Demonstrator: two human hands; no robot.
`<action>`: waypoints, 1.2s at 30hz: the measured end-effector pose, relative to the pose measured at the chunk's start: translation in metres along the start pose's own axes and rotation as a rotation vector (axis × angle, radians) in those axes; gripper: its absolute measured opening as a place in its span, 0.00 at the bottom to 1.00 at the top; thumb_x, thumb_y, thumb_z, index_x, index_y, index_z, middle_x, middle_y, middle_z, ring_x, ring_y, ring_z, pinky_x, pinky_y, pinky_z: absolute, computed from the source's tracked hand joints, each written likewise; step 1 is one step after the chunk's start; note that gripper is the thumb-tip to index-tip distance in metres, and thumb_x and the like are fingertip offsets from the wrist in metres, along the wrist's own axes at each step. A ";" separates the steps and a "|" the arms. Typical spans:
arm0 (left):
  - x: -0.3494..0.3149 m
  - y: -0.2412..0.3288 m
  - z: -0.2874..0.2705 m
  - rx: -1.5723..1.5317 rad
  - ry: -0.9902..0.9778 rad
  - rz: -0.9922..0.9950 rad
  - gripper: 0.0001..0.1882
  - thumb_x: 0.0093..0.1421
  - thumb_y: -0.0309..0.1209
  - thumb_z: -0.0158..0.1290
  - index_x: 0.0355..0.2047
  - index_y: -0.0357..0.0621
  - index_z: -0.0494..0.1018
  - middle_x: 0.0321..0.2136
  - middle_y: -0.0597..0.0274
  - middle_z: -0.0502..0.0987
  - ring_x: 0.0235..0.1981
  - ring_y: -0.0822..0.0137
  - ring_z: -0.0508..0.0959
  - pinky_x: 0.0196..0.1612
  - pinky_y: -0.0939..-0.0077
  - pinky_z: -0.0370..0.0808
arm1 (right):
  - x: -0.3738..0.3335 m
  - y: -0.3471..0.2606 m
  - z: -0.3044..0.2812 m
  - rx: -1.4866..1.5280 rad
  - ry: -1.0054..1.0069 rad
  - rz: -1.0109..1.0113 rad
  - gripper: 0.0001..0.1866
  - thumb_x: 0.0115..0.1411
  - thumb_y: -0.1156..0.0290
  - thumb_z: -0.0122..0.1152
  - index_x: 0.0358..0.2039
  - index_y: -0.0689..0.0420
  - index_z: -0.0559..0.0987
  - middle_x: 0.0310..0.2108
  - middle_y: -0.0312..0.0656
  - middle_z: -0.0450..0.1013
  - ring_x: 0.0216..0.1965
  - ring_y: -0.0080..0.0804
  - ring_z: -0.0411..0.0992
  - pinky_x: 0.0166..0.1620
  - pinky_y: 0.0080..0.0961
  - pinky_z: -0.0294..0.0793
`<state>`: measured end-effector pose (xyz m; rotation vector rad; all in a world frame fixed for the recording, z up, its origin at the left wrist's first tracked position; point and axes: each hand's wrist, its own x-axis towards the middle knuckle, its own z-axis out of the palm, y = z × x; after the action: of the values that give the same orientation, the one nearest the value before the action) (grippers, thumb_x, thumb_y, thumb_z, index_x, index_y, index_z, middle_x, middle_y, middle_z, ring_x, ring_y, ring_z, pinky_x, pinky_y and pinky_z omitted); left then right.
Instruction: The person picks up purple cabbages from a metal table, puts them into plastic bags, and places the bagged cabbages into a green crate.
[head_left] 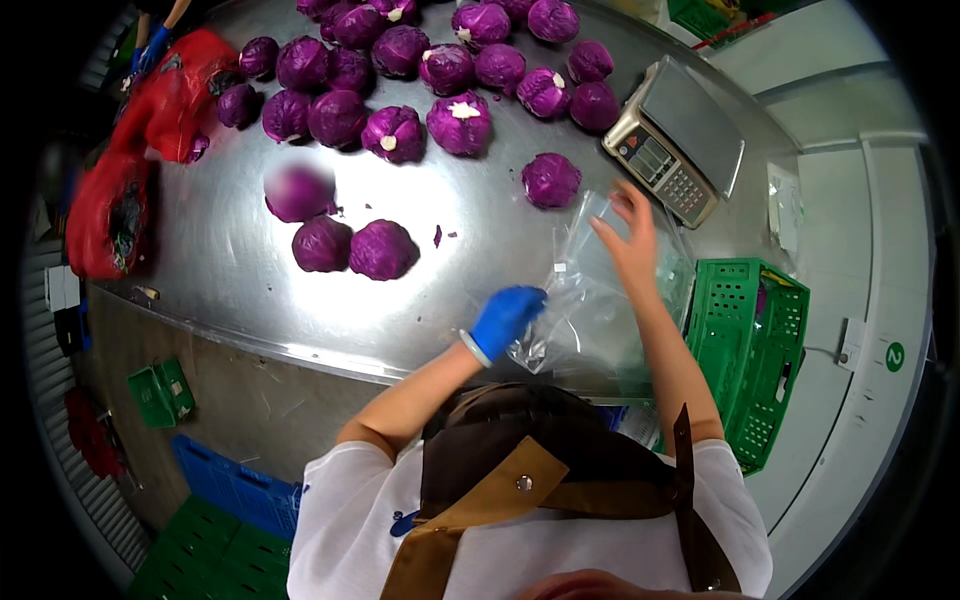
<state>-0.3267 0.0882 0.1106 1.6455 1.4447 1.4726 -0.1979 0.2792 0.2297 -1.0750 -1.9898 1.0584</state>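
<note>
My left hand (506,318), in a blue glove, is closed on the edge of a clear plastic bag (595,320) at the table's near side. The bag lies crumpled and spread across the right part of the metal table. Over its far end my bare right hand (632,232) is raised, thumb and fingers apart, holding nothing. A single purple cabbage (551,181) sits just left of those fingers. Three more cabbages, among them this one (384,250), form a small group left of the middle. Several others, such as this cabbage (459,124), crowd the far side.
A scale (665,165) with keypad and flat plate stands at the far right. Beside the table's right end is a green crate (750,350). Red netting sacks (110,215) lie at the left edge. On the floor are a small green basket (160,392) and a blue crate (235,485).
</note>
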 end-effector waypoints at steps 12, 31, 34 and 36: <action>-0.019 -0.011 0.053 -0.047 -0.349 0.074 0.11 0.54 0.23 0.50 0.38 0.42 0.75 0.40 0.51 0.77 0.41 0.51 0.76 0.44 0.61 0.72 | 0.165 0.060 0.267 0.060 0.183 0.499 0.57 0.38 0.52 0.79 0.62 0.61 0.56 0.60 0.58 0.58 0.58 0.51 0.63 0.61 0.45 0.63; 0.023 0.036 -0.040 -0.310 -0.423 -0.232 0.38 0.52 0.15 0.56 0.64 0.45 0.61 0.60 0.54 0.67 0.57 0.55 0.72 0.60 0.71 0.68 | -0.190 0.016 0.007 1.158 -0.247 0.847 0.49 0.50 0.58 0.68 0.69 0.49 0.52 0.64 0.44 0.57 0.65 0.39 0.57 0.66 0.41 0.58; -0.008 0.069 -0.019 0.007 -0.480 -0.151 0.40 0.49 0.09 0.48 0.64 0.46 0.61 0.63 0.49 0.64 0.54 0.53 0.75 0.56 0.70 0.72 | -0.219 0.021 0.001 0.825 -0.131 0.909 0.42 0.56 0.61 0.66 0.67 0.50 0.56 0.60 0.45 0.61 0.58 0.38 0.65 0.58 0.37 0.69; -0.032 0.073 -0.002 0.234 -0.617 -0.176 0.43 0.51 0.20 0.54 0.68 0.53 0.54 0.67 0.57 0.57 0.50 0.50 0.77 0.40 0.65 0.79 | -0.223 0.009 0.005 0.725 -0.053 1.091 0.40 0.56 0.59 0.66 0.65 0.50 0.58 0.58 0.45 0.62 0.54 0.38 0.69 0.53 0.38 0.74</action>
<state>-0.2964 0.0361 0.1626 1.8341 1.3796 0.6259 -0.0944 0.0859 0.1860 -1.6808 -0.7529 2.1195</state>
